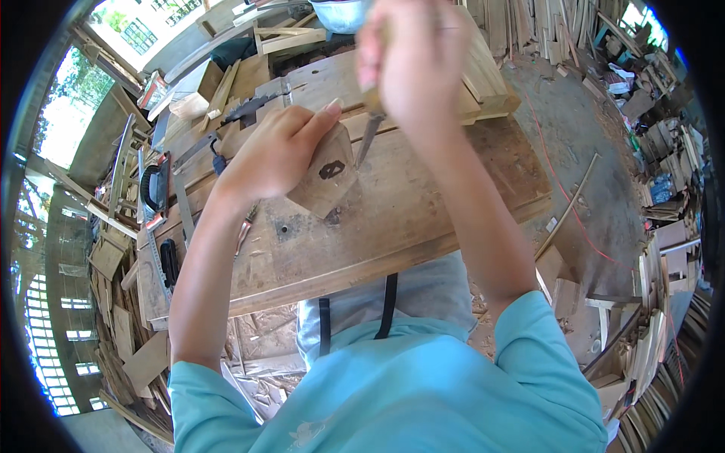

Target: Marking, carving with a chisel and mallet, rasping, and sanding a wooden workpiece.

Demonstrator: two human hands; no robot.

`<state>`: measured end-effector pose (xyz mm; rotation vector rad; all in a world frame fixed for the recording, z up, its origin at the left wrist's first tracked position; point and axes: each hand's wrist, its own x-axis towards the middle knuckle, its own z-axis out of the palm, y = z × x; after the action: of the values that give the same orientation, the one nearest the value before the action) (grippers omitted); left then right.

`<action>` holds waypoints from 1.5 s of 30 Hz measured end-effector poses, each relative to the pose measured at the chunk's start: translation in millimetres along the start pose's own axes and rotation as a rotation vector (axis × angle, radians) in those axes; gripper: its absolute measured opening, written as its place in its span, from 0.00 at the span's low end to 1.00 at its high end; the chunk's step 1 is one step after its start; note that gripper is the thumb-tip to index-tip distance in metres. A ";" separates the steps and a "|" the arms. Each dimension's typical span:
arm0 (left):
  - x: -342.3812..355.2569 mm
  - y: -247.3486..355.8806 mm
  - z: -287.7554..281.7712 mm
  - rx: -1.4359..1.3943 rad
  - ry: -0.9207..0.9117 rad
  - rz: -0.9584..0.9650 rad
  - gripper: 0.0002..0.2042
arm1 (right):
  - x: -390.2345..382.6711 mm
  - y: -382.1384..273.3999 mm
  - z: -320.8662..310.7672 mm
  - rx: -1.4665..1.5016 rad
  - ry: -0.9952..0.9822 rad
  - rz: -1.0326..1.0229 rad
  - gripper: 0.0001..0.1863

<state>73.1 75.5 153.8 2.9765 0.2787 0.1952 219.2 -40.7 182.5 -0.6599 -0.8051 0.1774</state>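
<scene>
My left hand [276, 151] is closed on a small wooden block [317, 191] with a dark, irregular recess in its face, holding it on the worn wooden workbench [393, 219]. My right hand [415, 72], blurred, is raised over the bench and grips the wooden handle of a chisel [372, 130]. The chisel's metal blade points down, its tip close beside the block's right edge; whether it touches is unclear. A slim tool with red on it [245, 226] lies on the bench below my left wrist.
Saws and metal rulers [155, 189] lie along the bench's left side, with wood offcuts [291, 39] and a pale bucket [337, 15] at the back. Stacked boards [483, 90] sit back right. A red cord [563, 196] crosses the floor; scrap piles line both sides.
</scene>
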 end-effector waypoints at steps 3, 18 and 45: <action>0.3 -0.6 -2.6 -0.003 -0.004 0.004 0.20 | 10.6 -30.5 -11.0 0.075 0.086 0.014 0.18; -0.3 -8.8 3.6 -0.041 0.017 0.009 0.19 | 3.6 -28.8 -6.7 0.142 0.026 0.018 0.18; -0.5 -3.1 1.6 -0.054 0.019 -0.011 0.20 | 2.7 -26.7 -3.1 0.115 -0.028 0.008 0.17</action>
<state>72.3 78.2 151.6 2.9205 0.2870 0.2257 220.7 -62.1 198.8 -0.5534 -0.8128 0.2393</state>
